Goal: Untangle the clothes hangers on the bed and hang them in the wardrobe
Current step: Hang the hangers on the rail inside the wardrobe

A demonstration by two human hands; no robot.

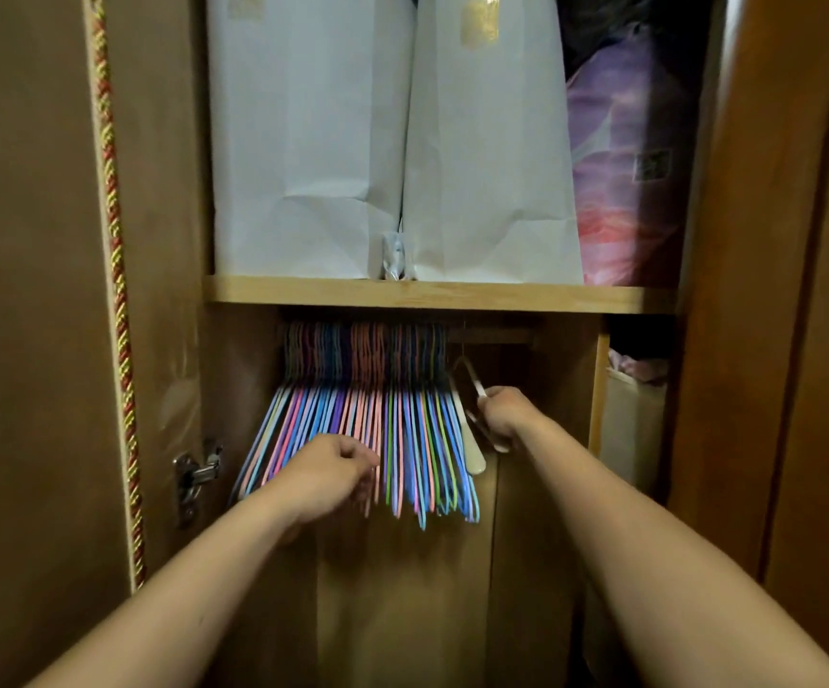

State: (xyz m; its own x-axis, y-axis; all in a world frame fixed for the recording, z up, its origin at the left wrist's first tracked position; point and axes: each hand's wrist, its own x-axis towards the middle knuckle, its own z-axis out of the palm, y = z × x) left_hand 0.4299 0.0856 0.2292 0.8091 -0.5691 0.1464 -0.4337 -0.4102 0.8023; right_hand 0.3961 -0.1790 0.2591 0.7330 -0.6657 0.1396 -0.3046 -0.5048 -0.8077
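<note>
Wardrobe rail (494, 335): coloured hangers (377, 414) packed at left | left hand (328, 471) curled narrow against them, probably bracing | right hand (501, 412) grips one hanger (472, 384), hook near the free rail

Both forearms are bare up to the frame's edge, no sleeves showing; left hand (325, 471) and right hand (504, 412) are ungloved.

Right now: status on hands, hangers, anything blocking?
Right hand shut on dark hanger at the rail's right end. Left hand loosely closed against the coloured hangers, grip unclear. Nothing blocking.
</note>
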